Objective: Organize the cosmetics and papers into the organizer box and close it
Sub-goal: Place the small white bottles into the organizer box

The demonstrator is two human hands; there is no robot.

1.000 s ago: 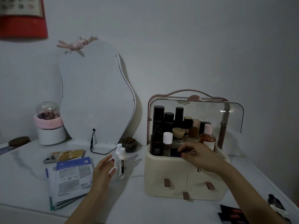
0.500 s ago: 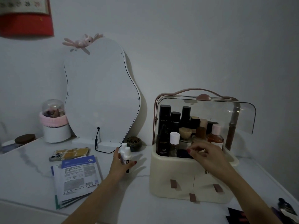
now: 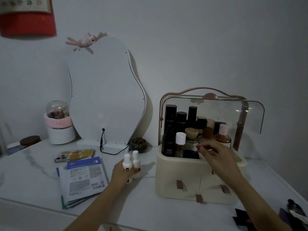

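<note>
A cream organizer box (image 3: 188,172) stands at the right of the table with its clear lid (image 3: 250,115) raised and several bottles upright inside. My right hand (image 3: 216,157) hovers over the box's open front rim, fingers loosely apart, holding nothing I can see. My left hand (image 3: 123,172) is wrapped around two small white bottles (image 3: 131,161) that stand on the table left of the box. A stack of printed papers (image 3: 83,179) lies flat further left.
A wavy mirror (image 3: 103,90) leans on the wall with a black cable at its base. A phone (image 3: 75,155), a small dark pot (image 3: 139,145) and a white jar with a pink band (image 3: 58,125) sit behind. Dark sachets (image 3: 293,214) lie at the front right edge.
My left hand reached the two small white bottles and closed around them. My right hand stayed over the box's front rim, shifting slightly.
</note>
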